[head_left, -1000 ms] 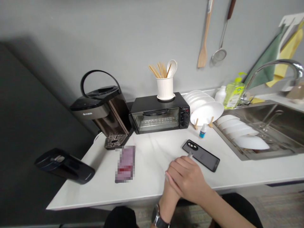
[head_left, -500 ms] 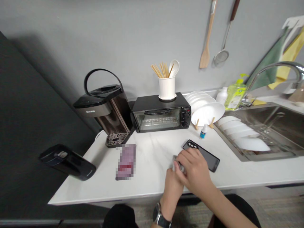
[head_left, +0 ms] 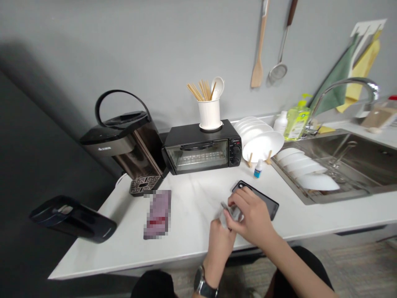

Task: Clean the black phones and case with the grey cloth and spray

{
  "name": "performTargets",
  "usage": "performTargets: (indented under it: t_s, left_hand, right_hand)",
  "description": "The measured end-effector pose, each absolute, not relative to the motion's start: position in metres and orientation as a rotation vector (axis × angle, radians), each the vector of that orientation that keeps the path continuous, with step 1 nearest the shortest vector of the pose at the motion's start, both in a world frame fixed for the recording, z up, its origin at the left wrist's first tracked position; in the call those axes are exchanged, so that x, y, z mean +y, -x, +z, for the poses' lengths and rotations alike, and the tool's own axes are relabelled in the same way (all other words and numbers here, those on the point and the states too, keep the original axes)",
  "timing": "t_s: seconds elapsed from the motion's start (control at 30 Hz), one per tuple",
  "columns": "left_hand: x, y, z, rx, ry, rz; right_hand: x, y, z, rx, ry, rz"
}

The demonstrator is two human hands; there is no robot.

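Observation:
My left hand (head_left: 221, 238), with a watch on its wrist, is closed near the counter's front edge. A small greyish, partly see-through item (head_left: 232, 211) sits between my two hands; blur hides what it is. Thumb and fingers of my right hand (head_left: 252, 213) pinch that same item from the right. Just behind my right hand lies a black phone case (head_left: 269, 203), partly covered by it. A small white bottle with a blue label (head_left: 257, 169) stands farther back. To the left, a pixelated purple object (head_left: 159, 214) lies on the white counter (head_left: 186, 248).
A black toaster oven (head_left: 201, 149) holds a white utensil cup (head_left: 209, 114). A dark dispenser (head_left: 130, 145) and a black flask (head_left: 74, 219) are at the left. White plates (head_left: 262, 145) stand at the right, beside a sink (head_left: 372, 165) with bowls (head_left: 313, 178).
The view has shifted, so most things appear farther left. My right fingers have lifted and spread slightly from my left hand, showing more of the greyish item.

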State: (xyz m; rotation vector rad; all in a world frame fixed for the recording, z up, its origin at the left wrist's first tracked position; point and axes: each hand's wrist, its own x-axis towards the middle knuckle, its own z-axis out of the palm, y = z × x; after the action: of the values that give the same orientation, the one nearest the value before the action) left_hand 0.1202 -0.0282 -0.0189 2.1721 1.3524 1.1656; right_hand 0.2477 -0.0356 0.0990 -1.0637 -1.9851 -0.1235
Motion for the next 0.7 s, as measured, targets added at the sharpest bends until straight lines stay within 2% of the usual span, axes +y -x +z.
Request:
performTargets:
  t_s: [0.17,0.3,0.47,0.7]
  left_hand:
    - [-0.032,-0.118,0.004,1.329,-2.117,1.112]
    - [-0.031,-0.116,0.012,1.244,-2.019,1.104]
    - [-0.035,-0.113,0.016,1.275,-1.895,1.058]
    - [-0.04,-0.106,0.017,1.379,-1.811,1.036]
  right_hand:
    - [-0.03,-0.268,0.08,-1.793,1.165,-0.131]
    - [-0.021,-0.287,0.058,-1.518,1.282,0.048]
    - [-0.01,-0.297,0.042,-1.451,1.4,0.184]
    - [-0.007,-0.285,0.041,-1.518,1.474,0.069]
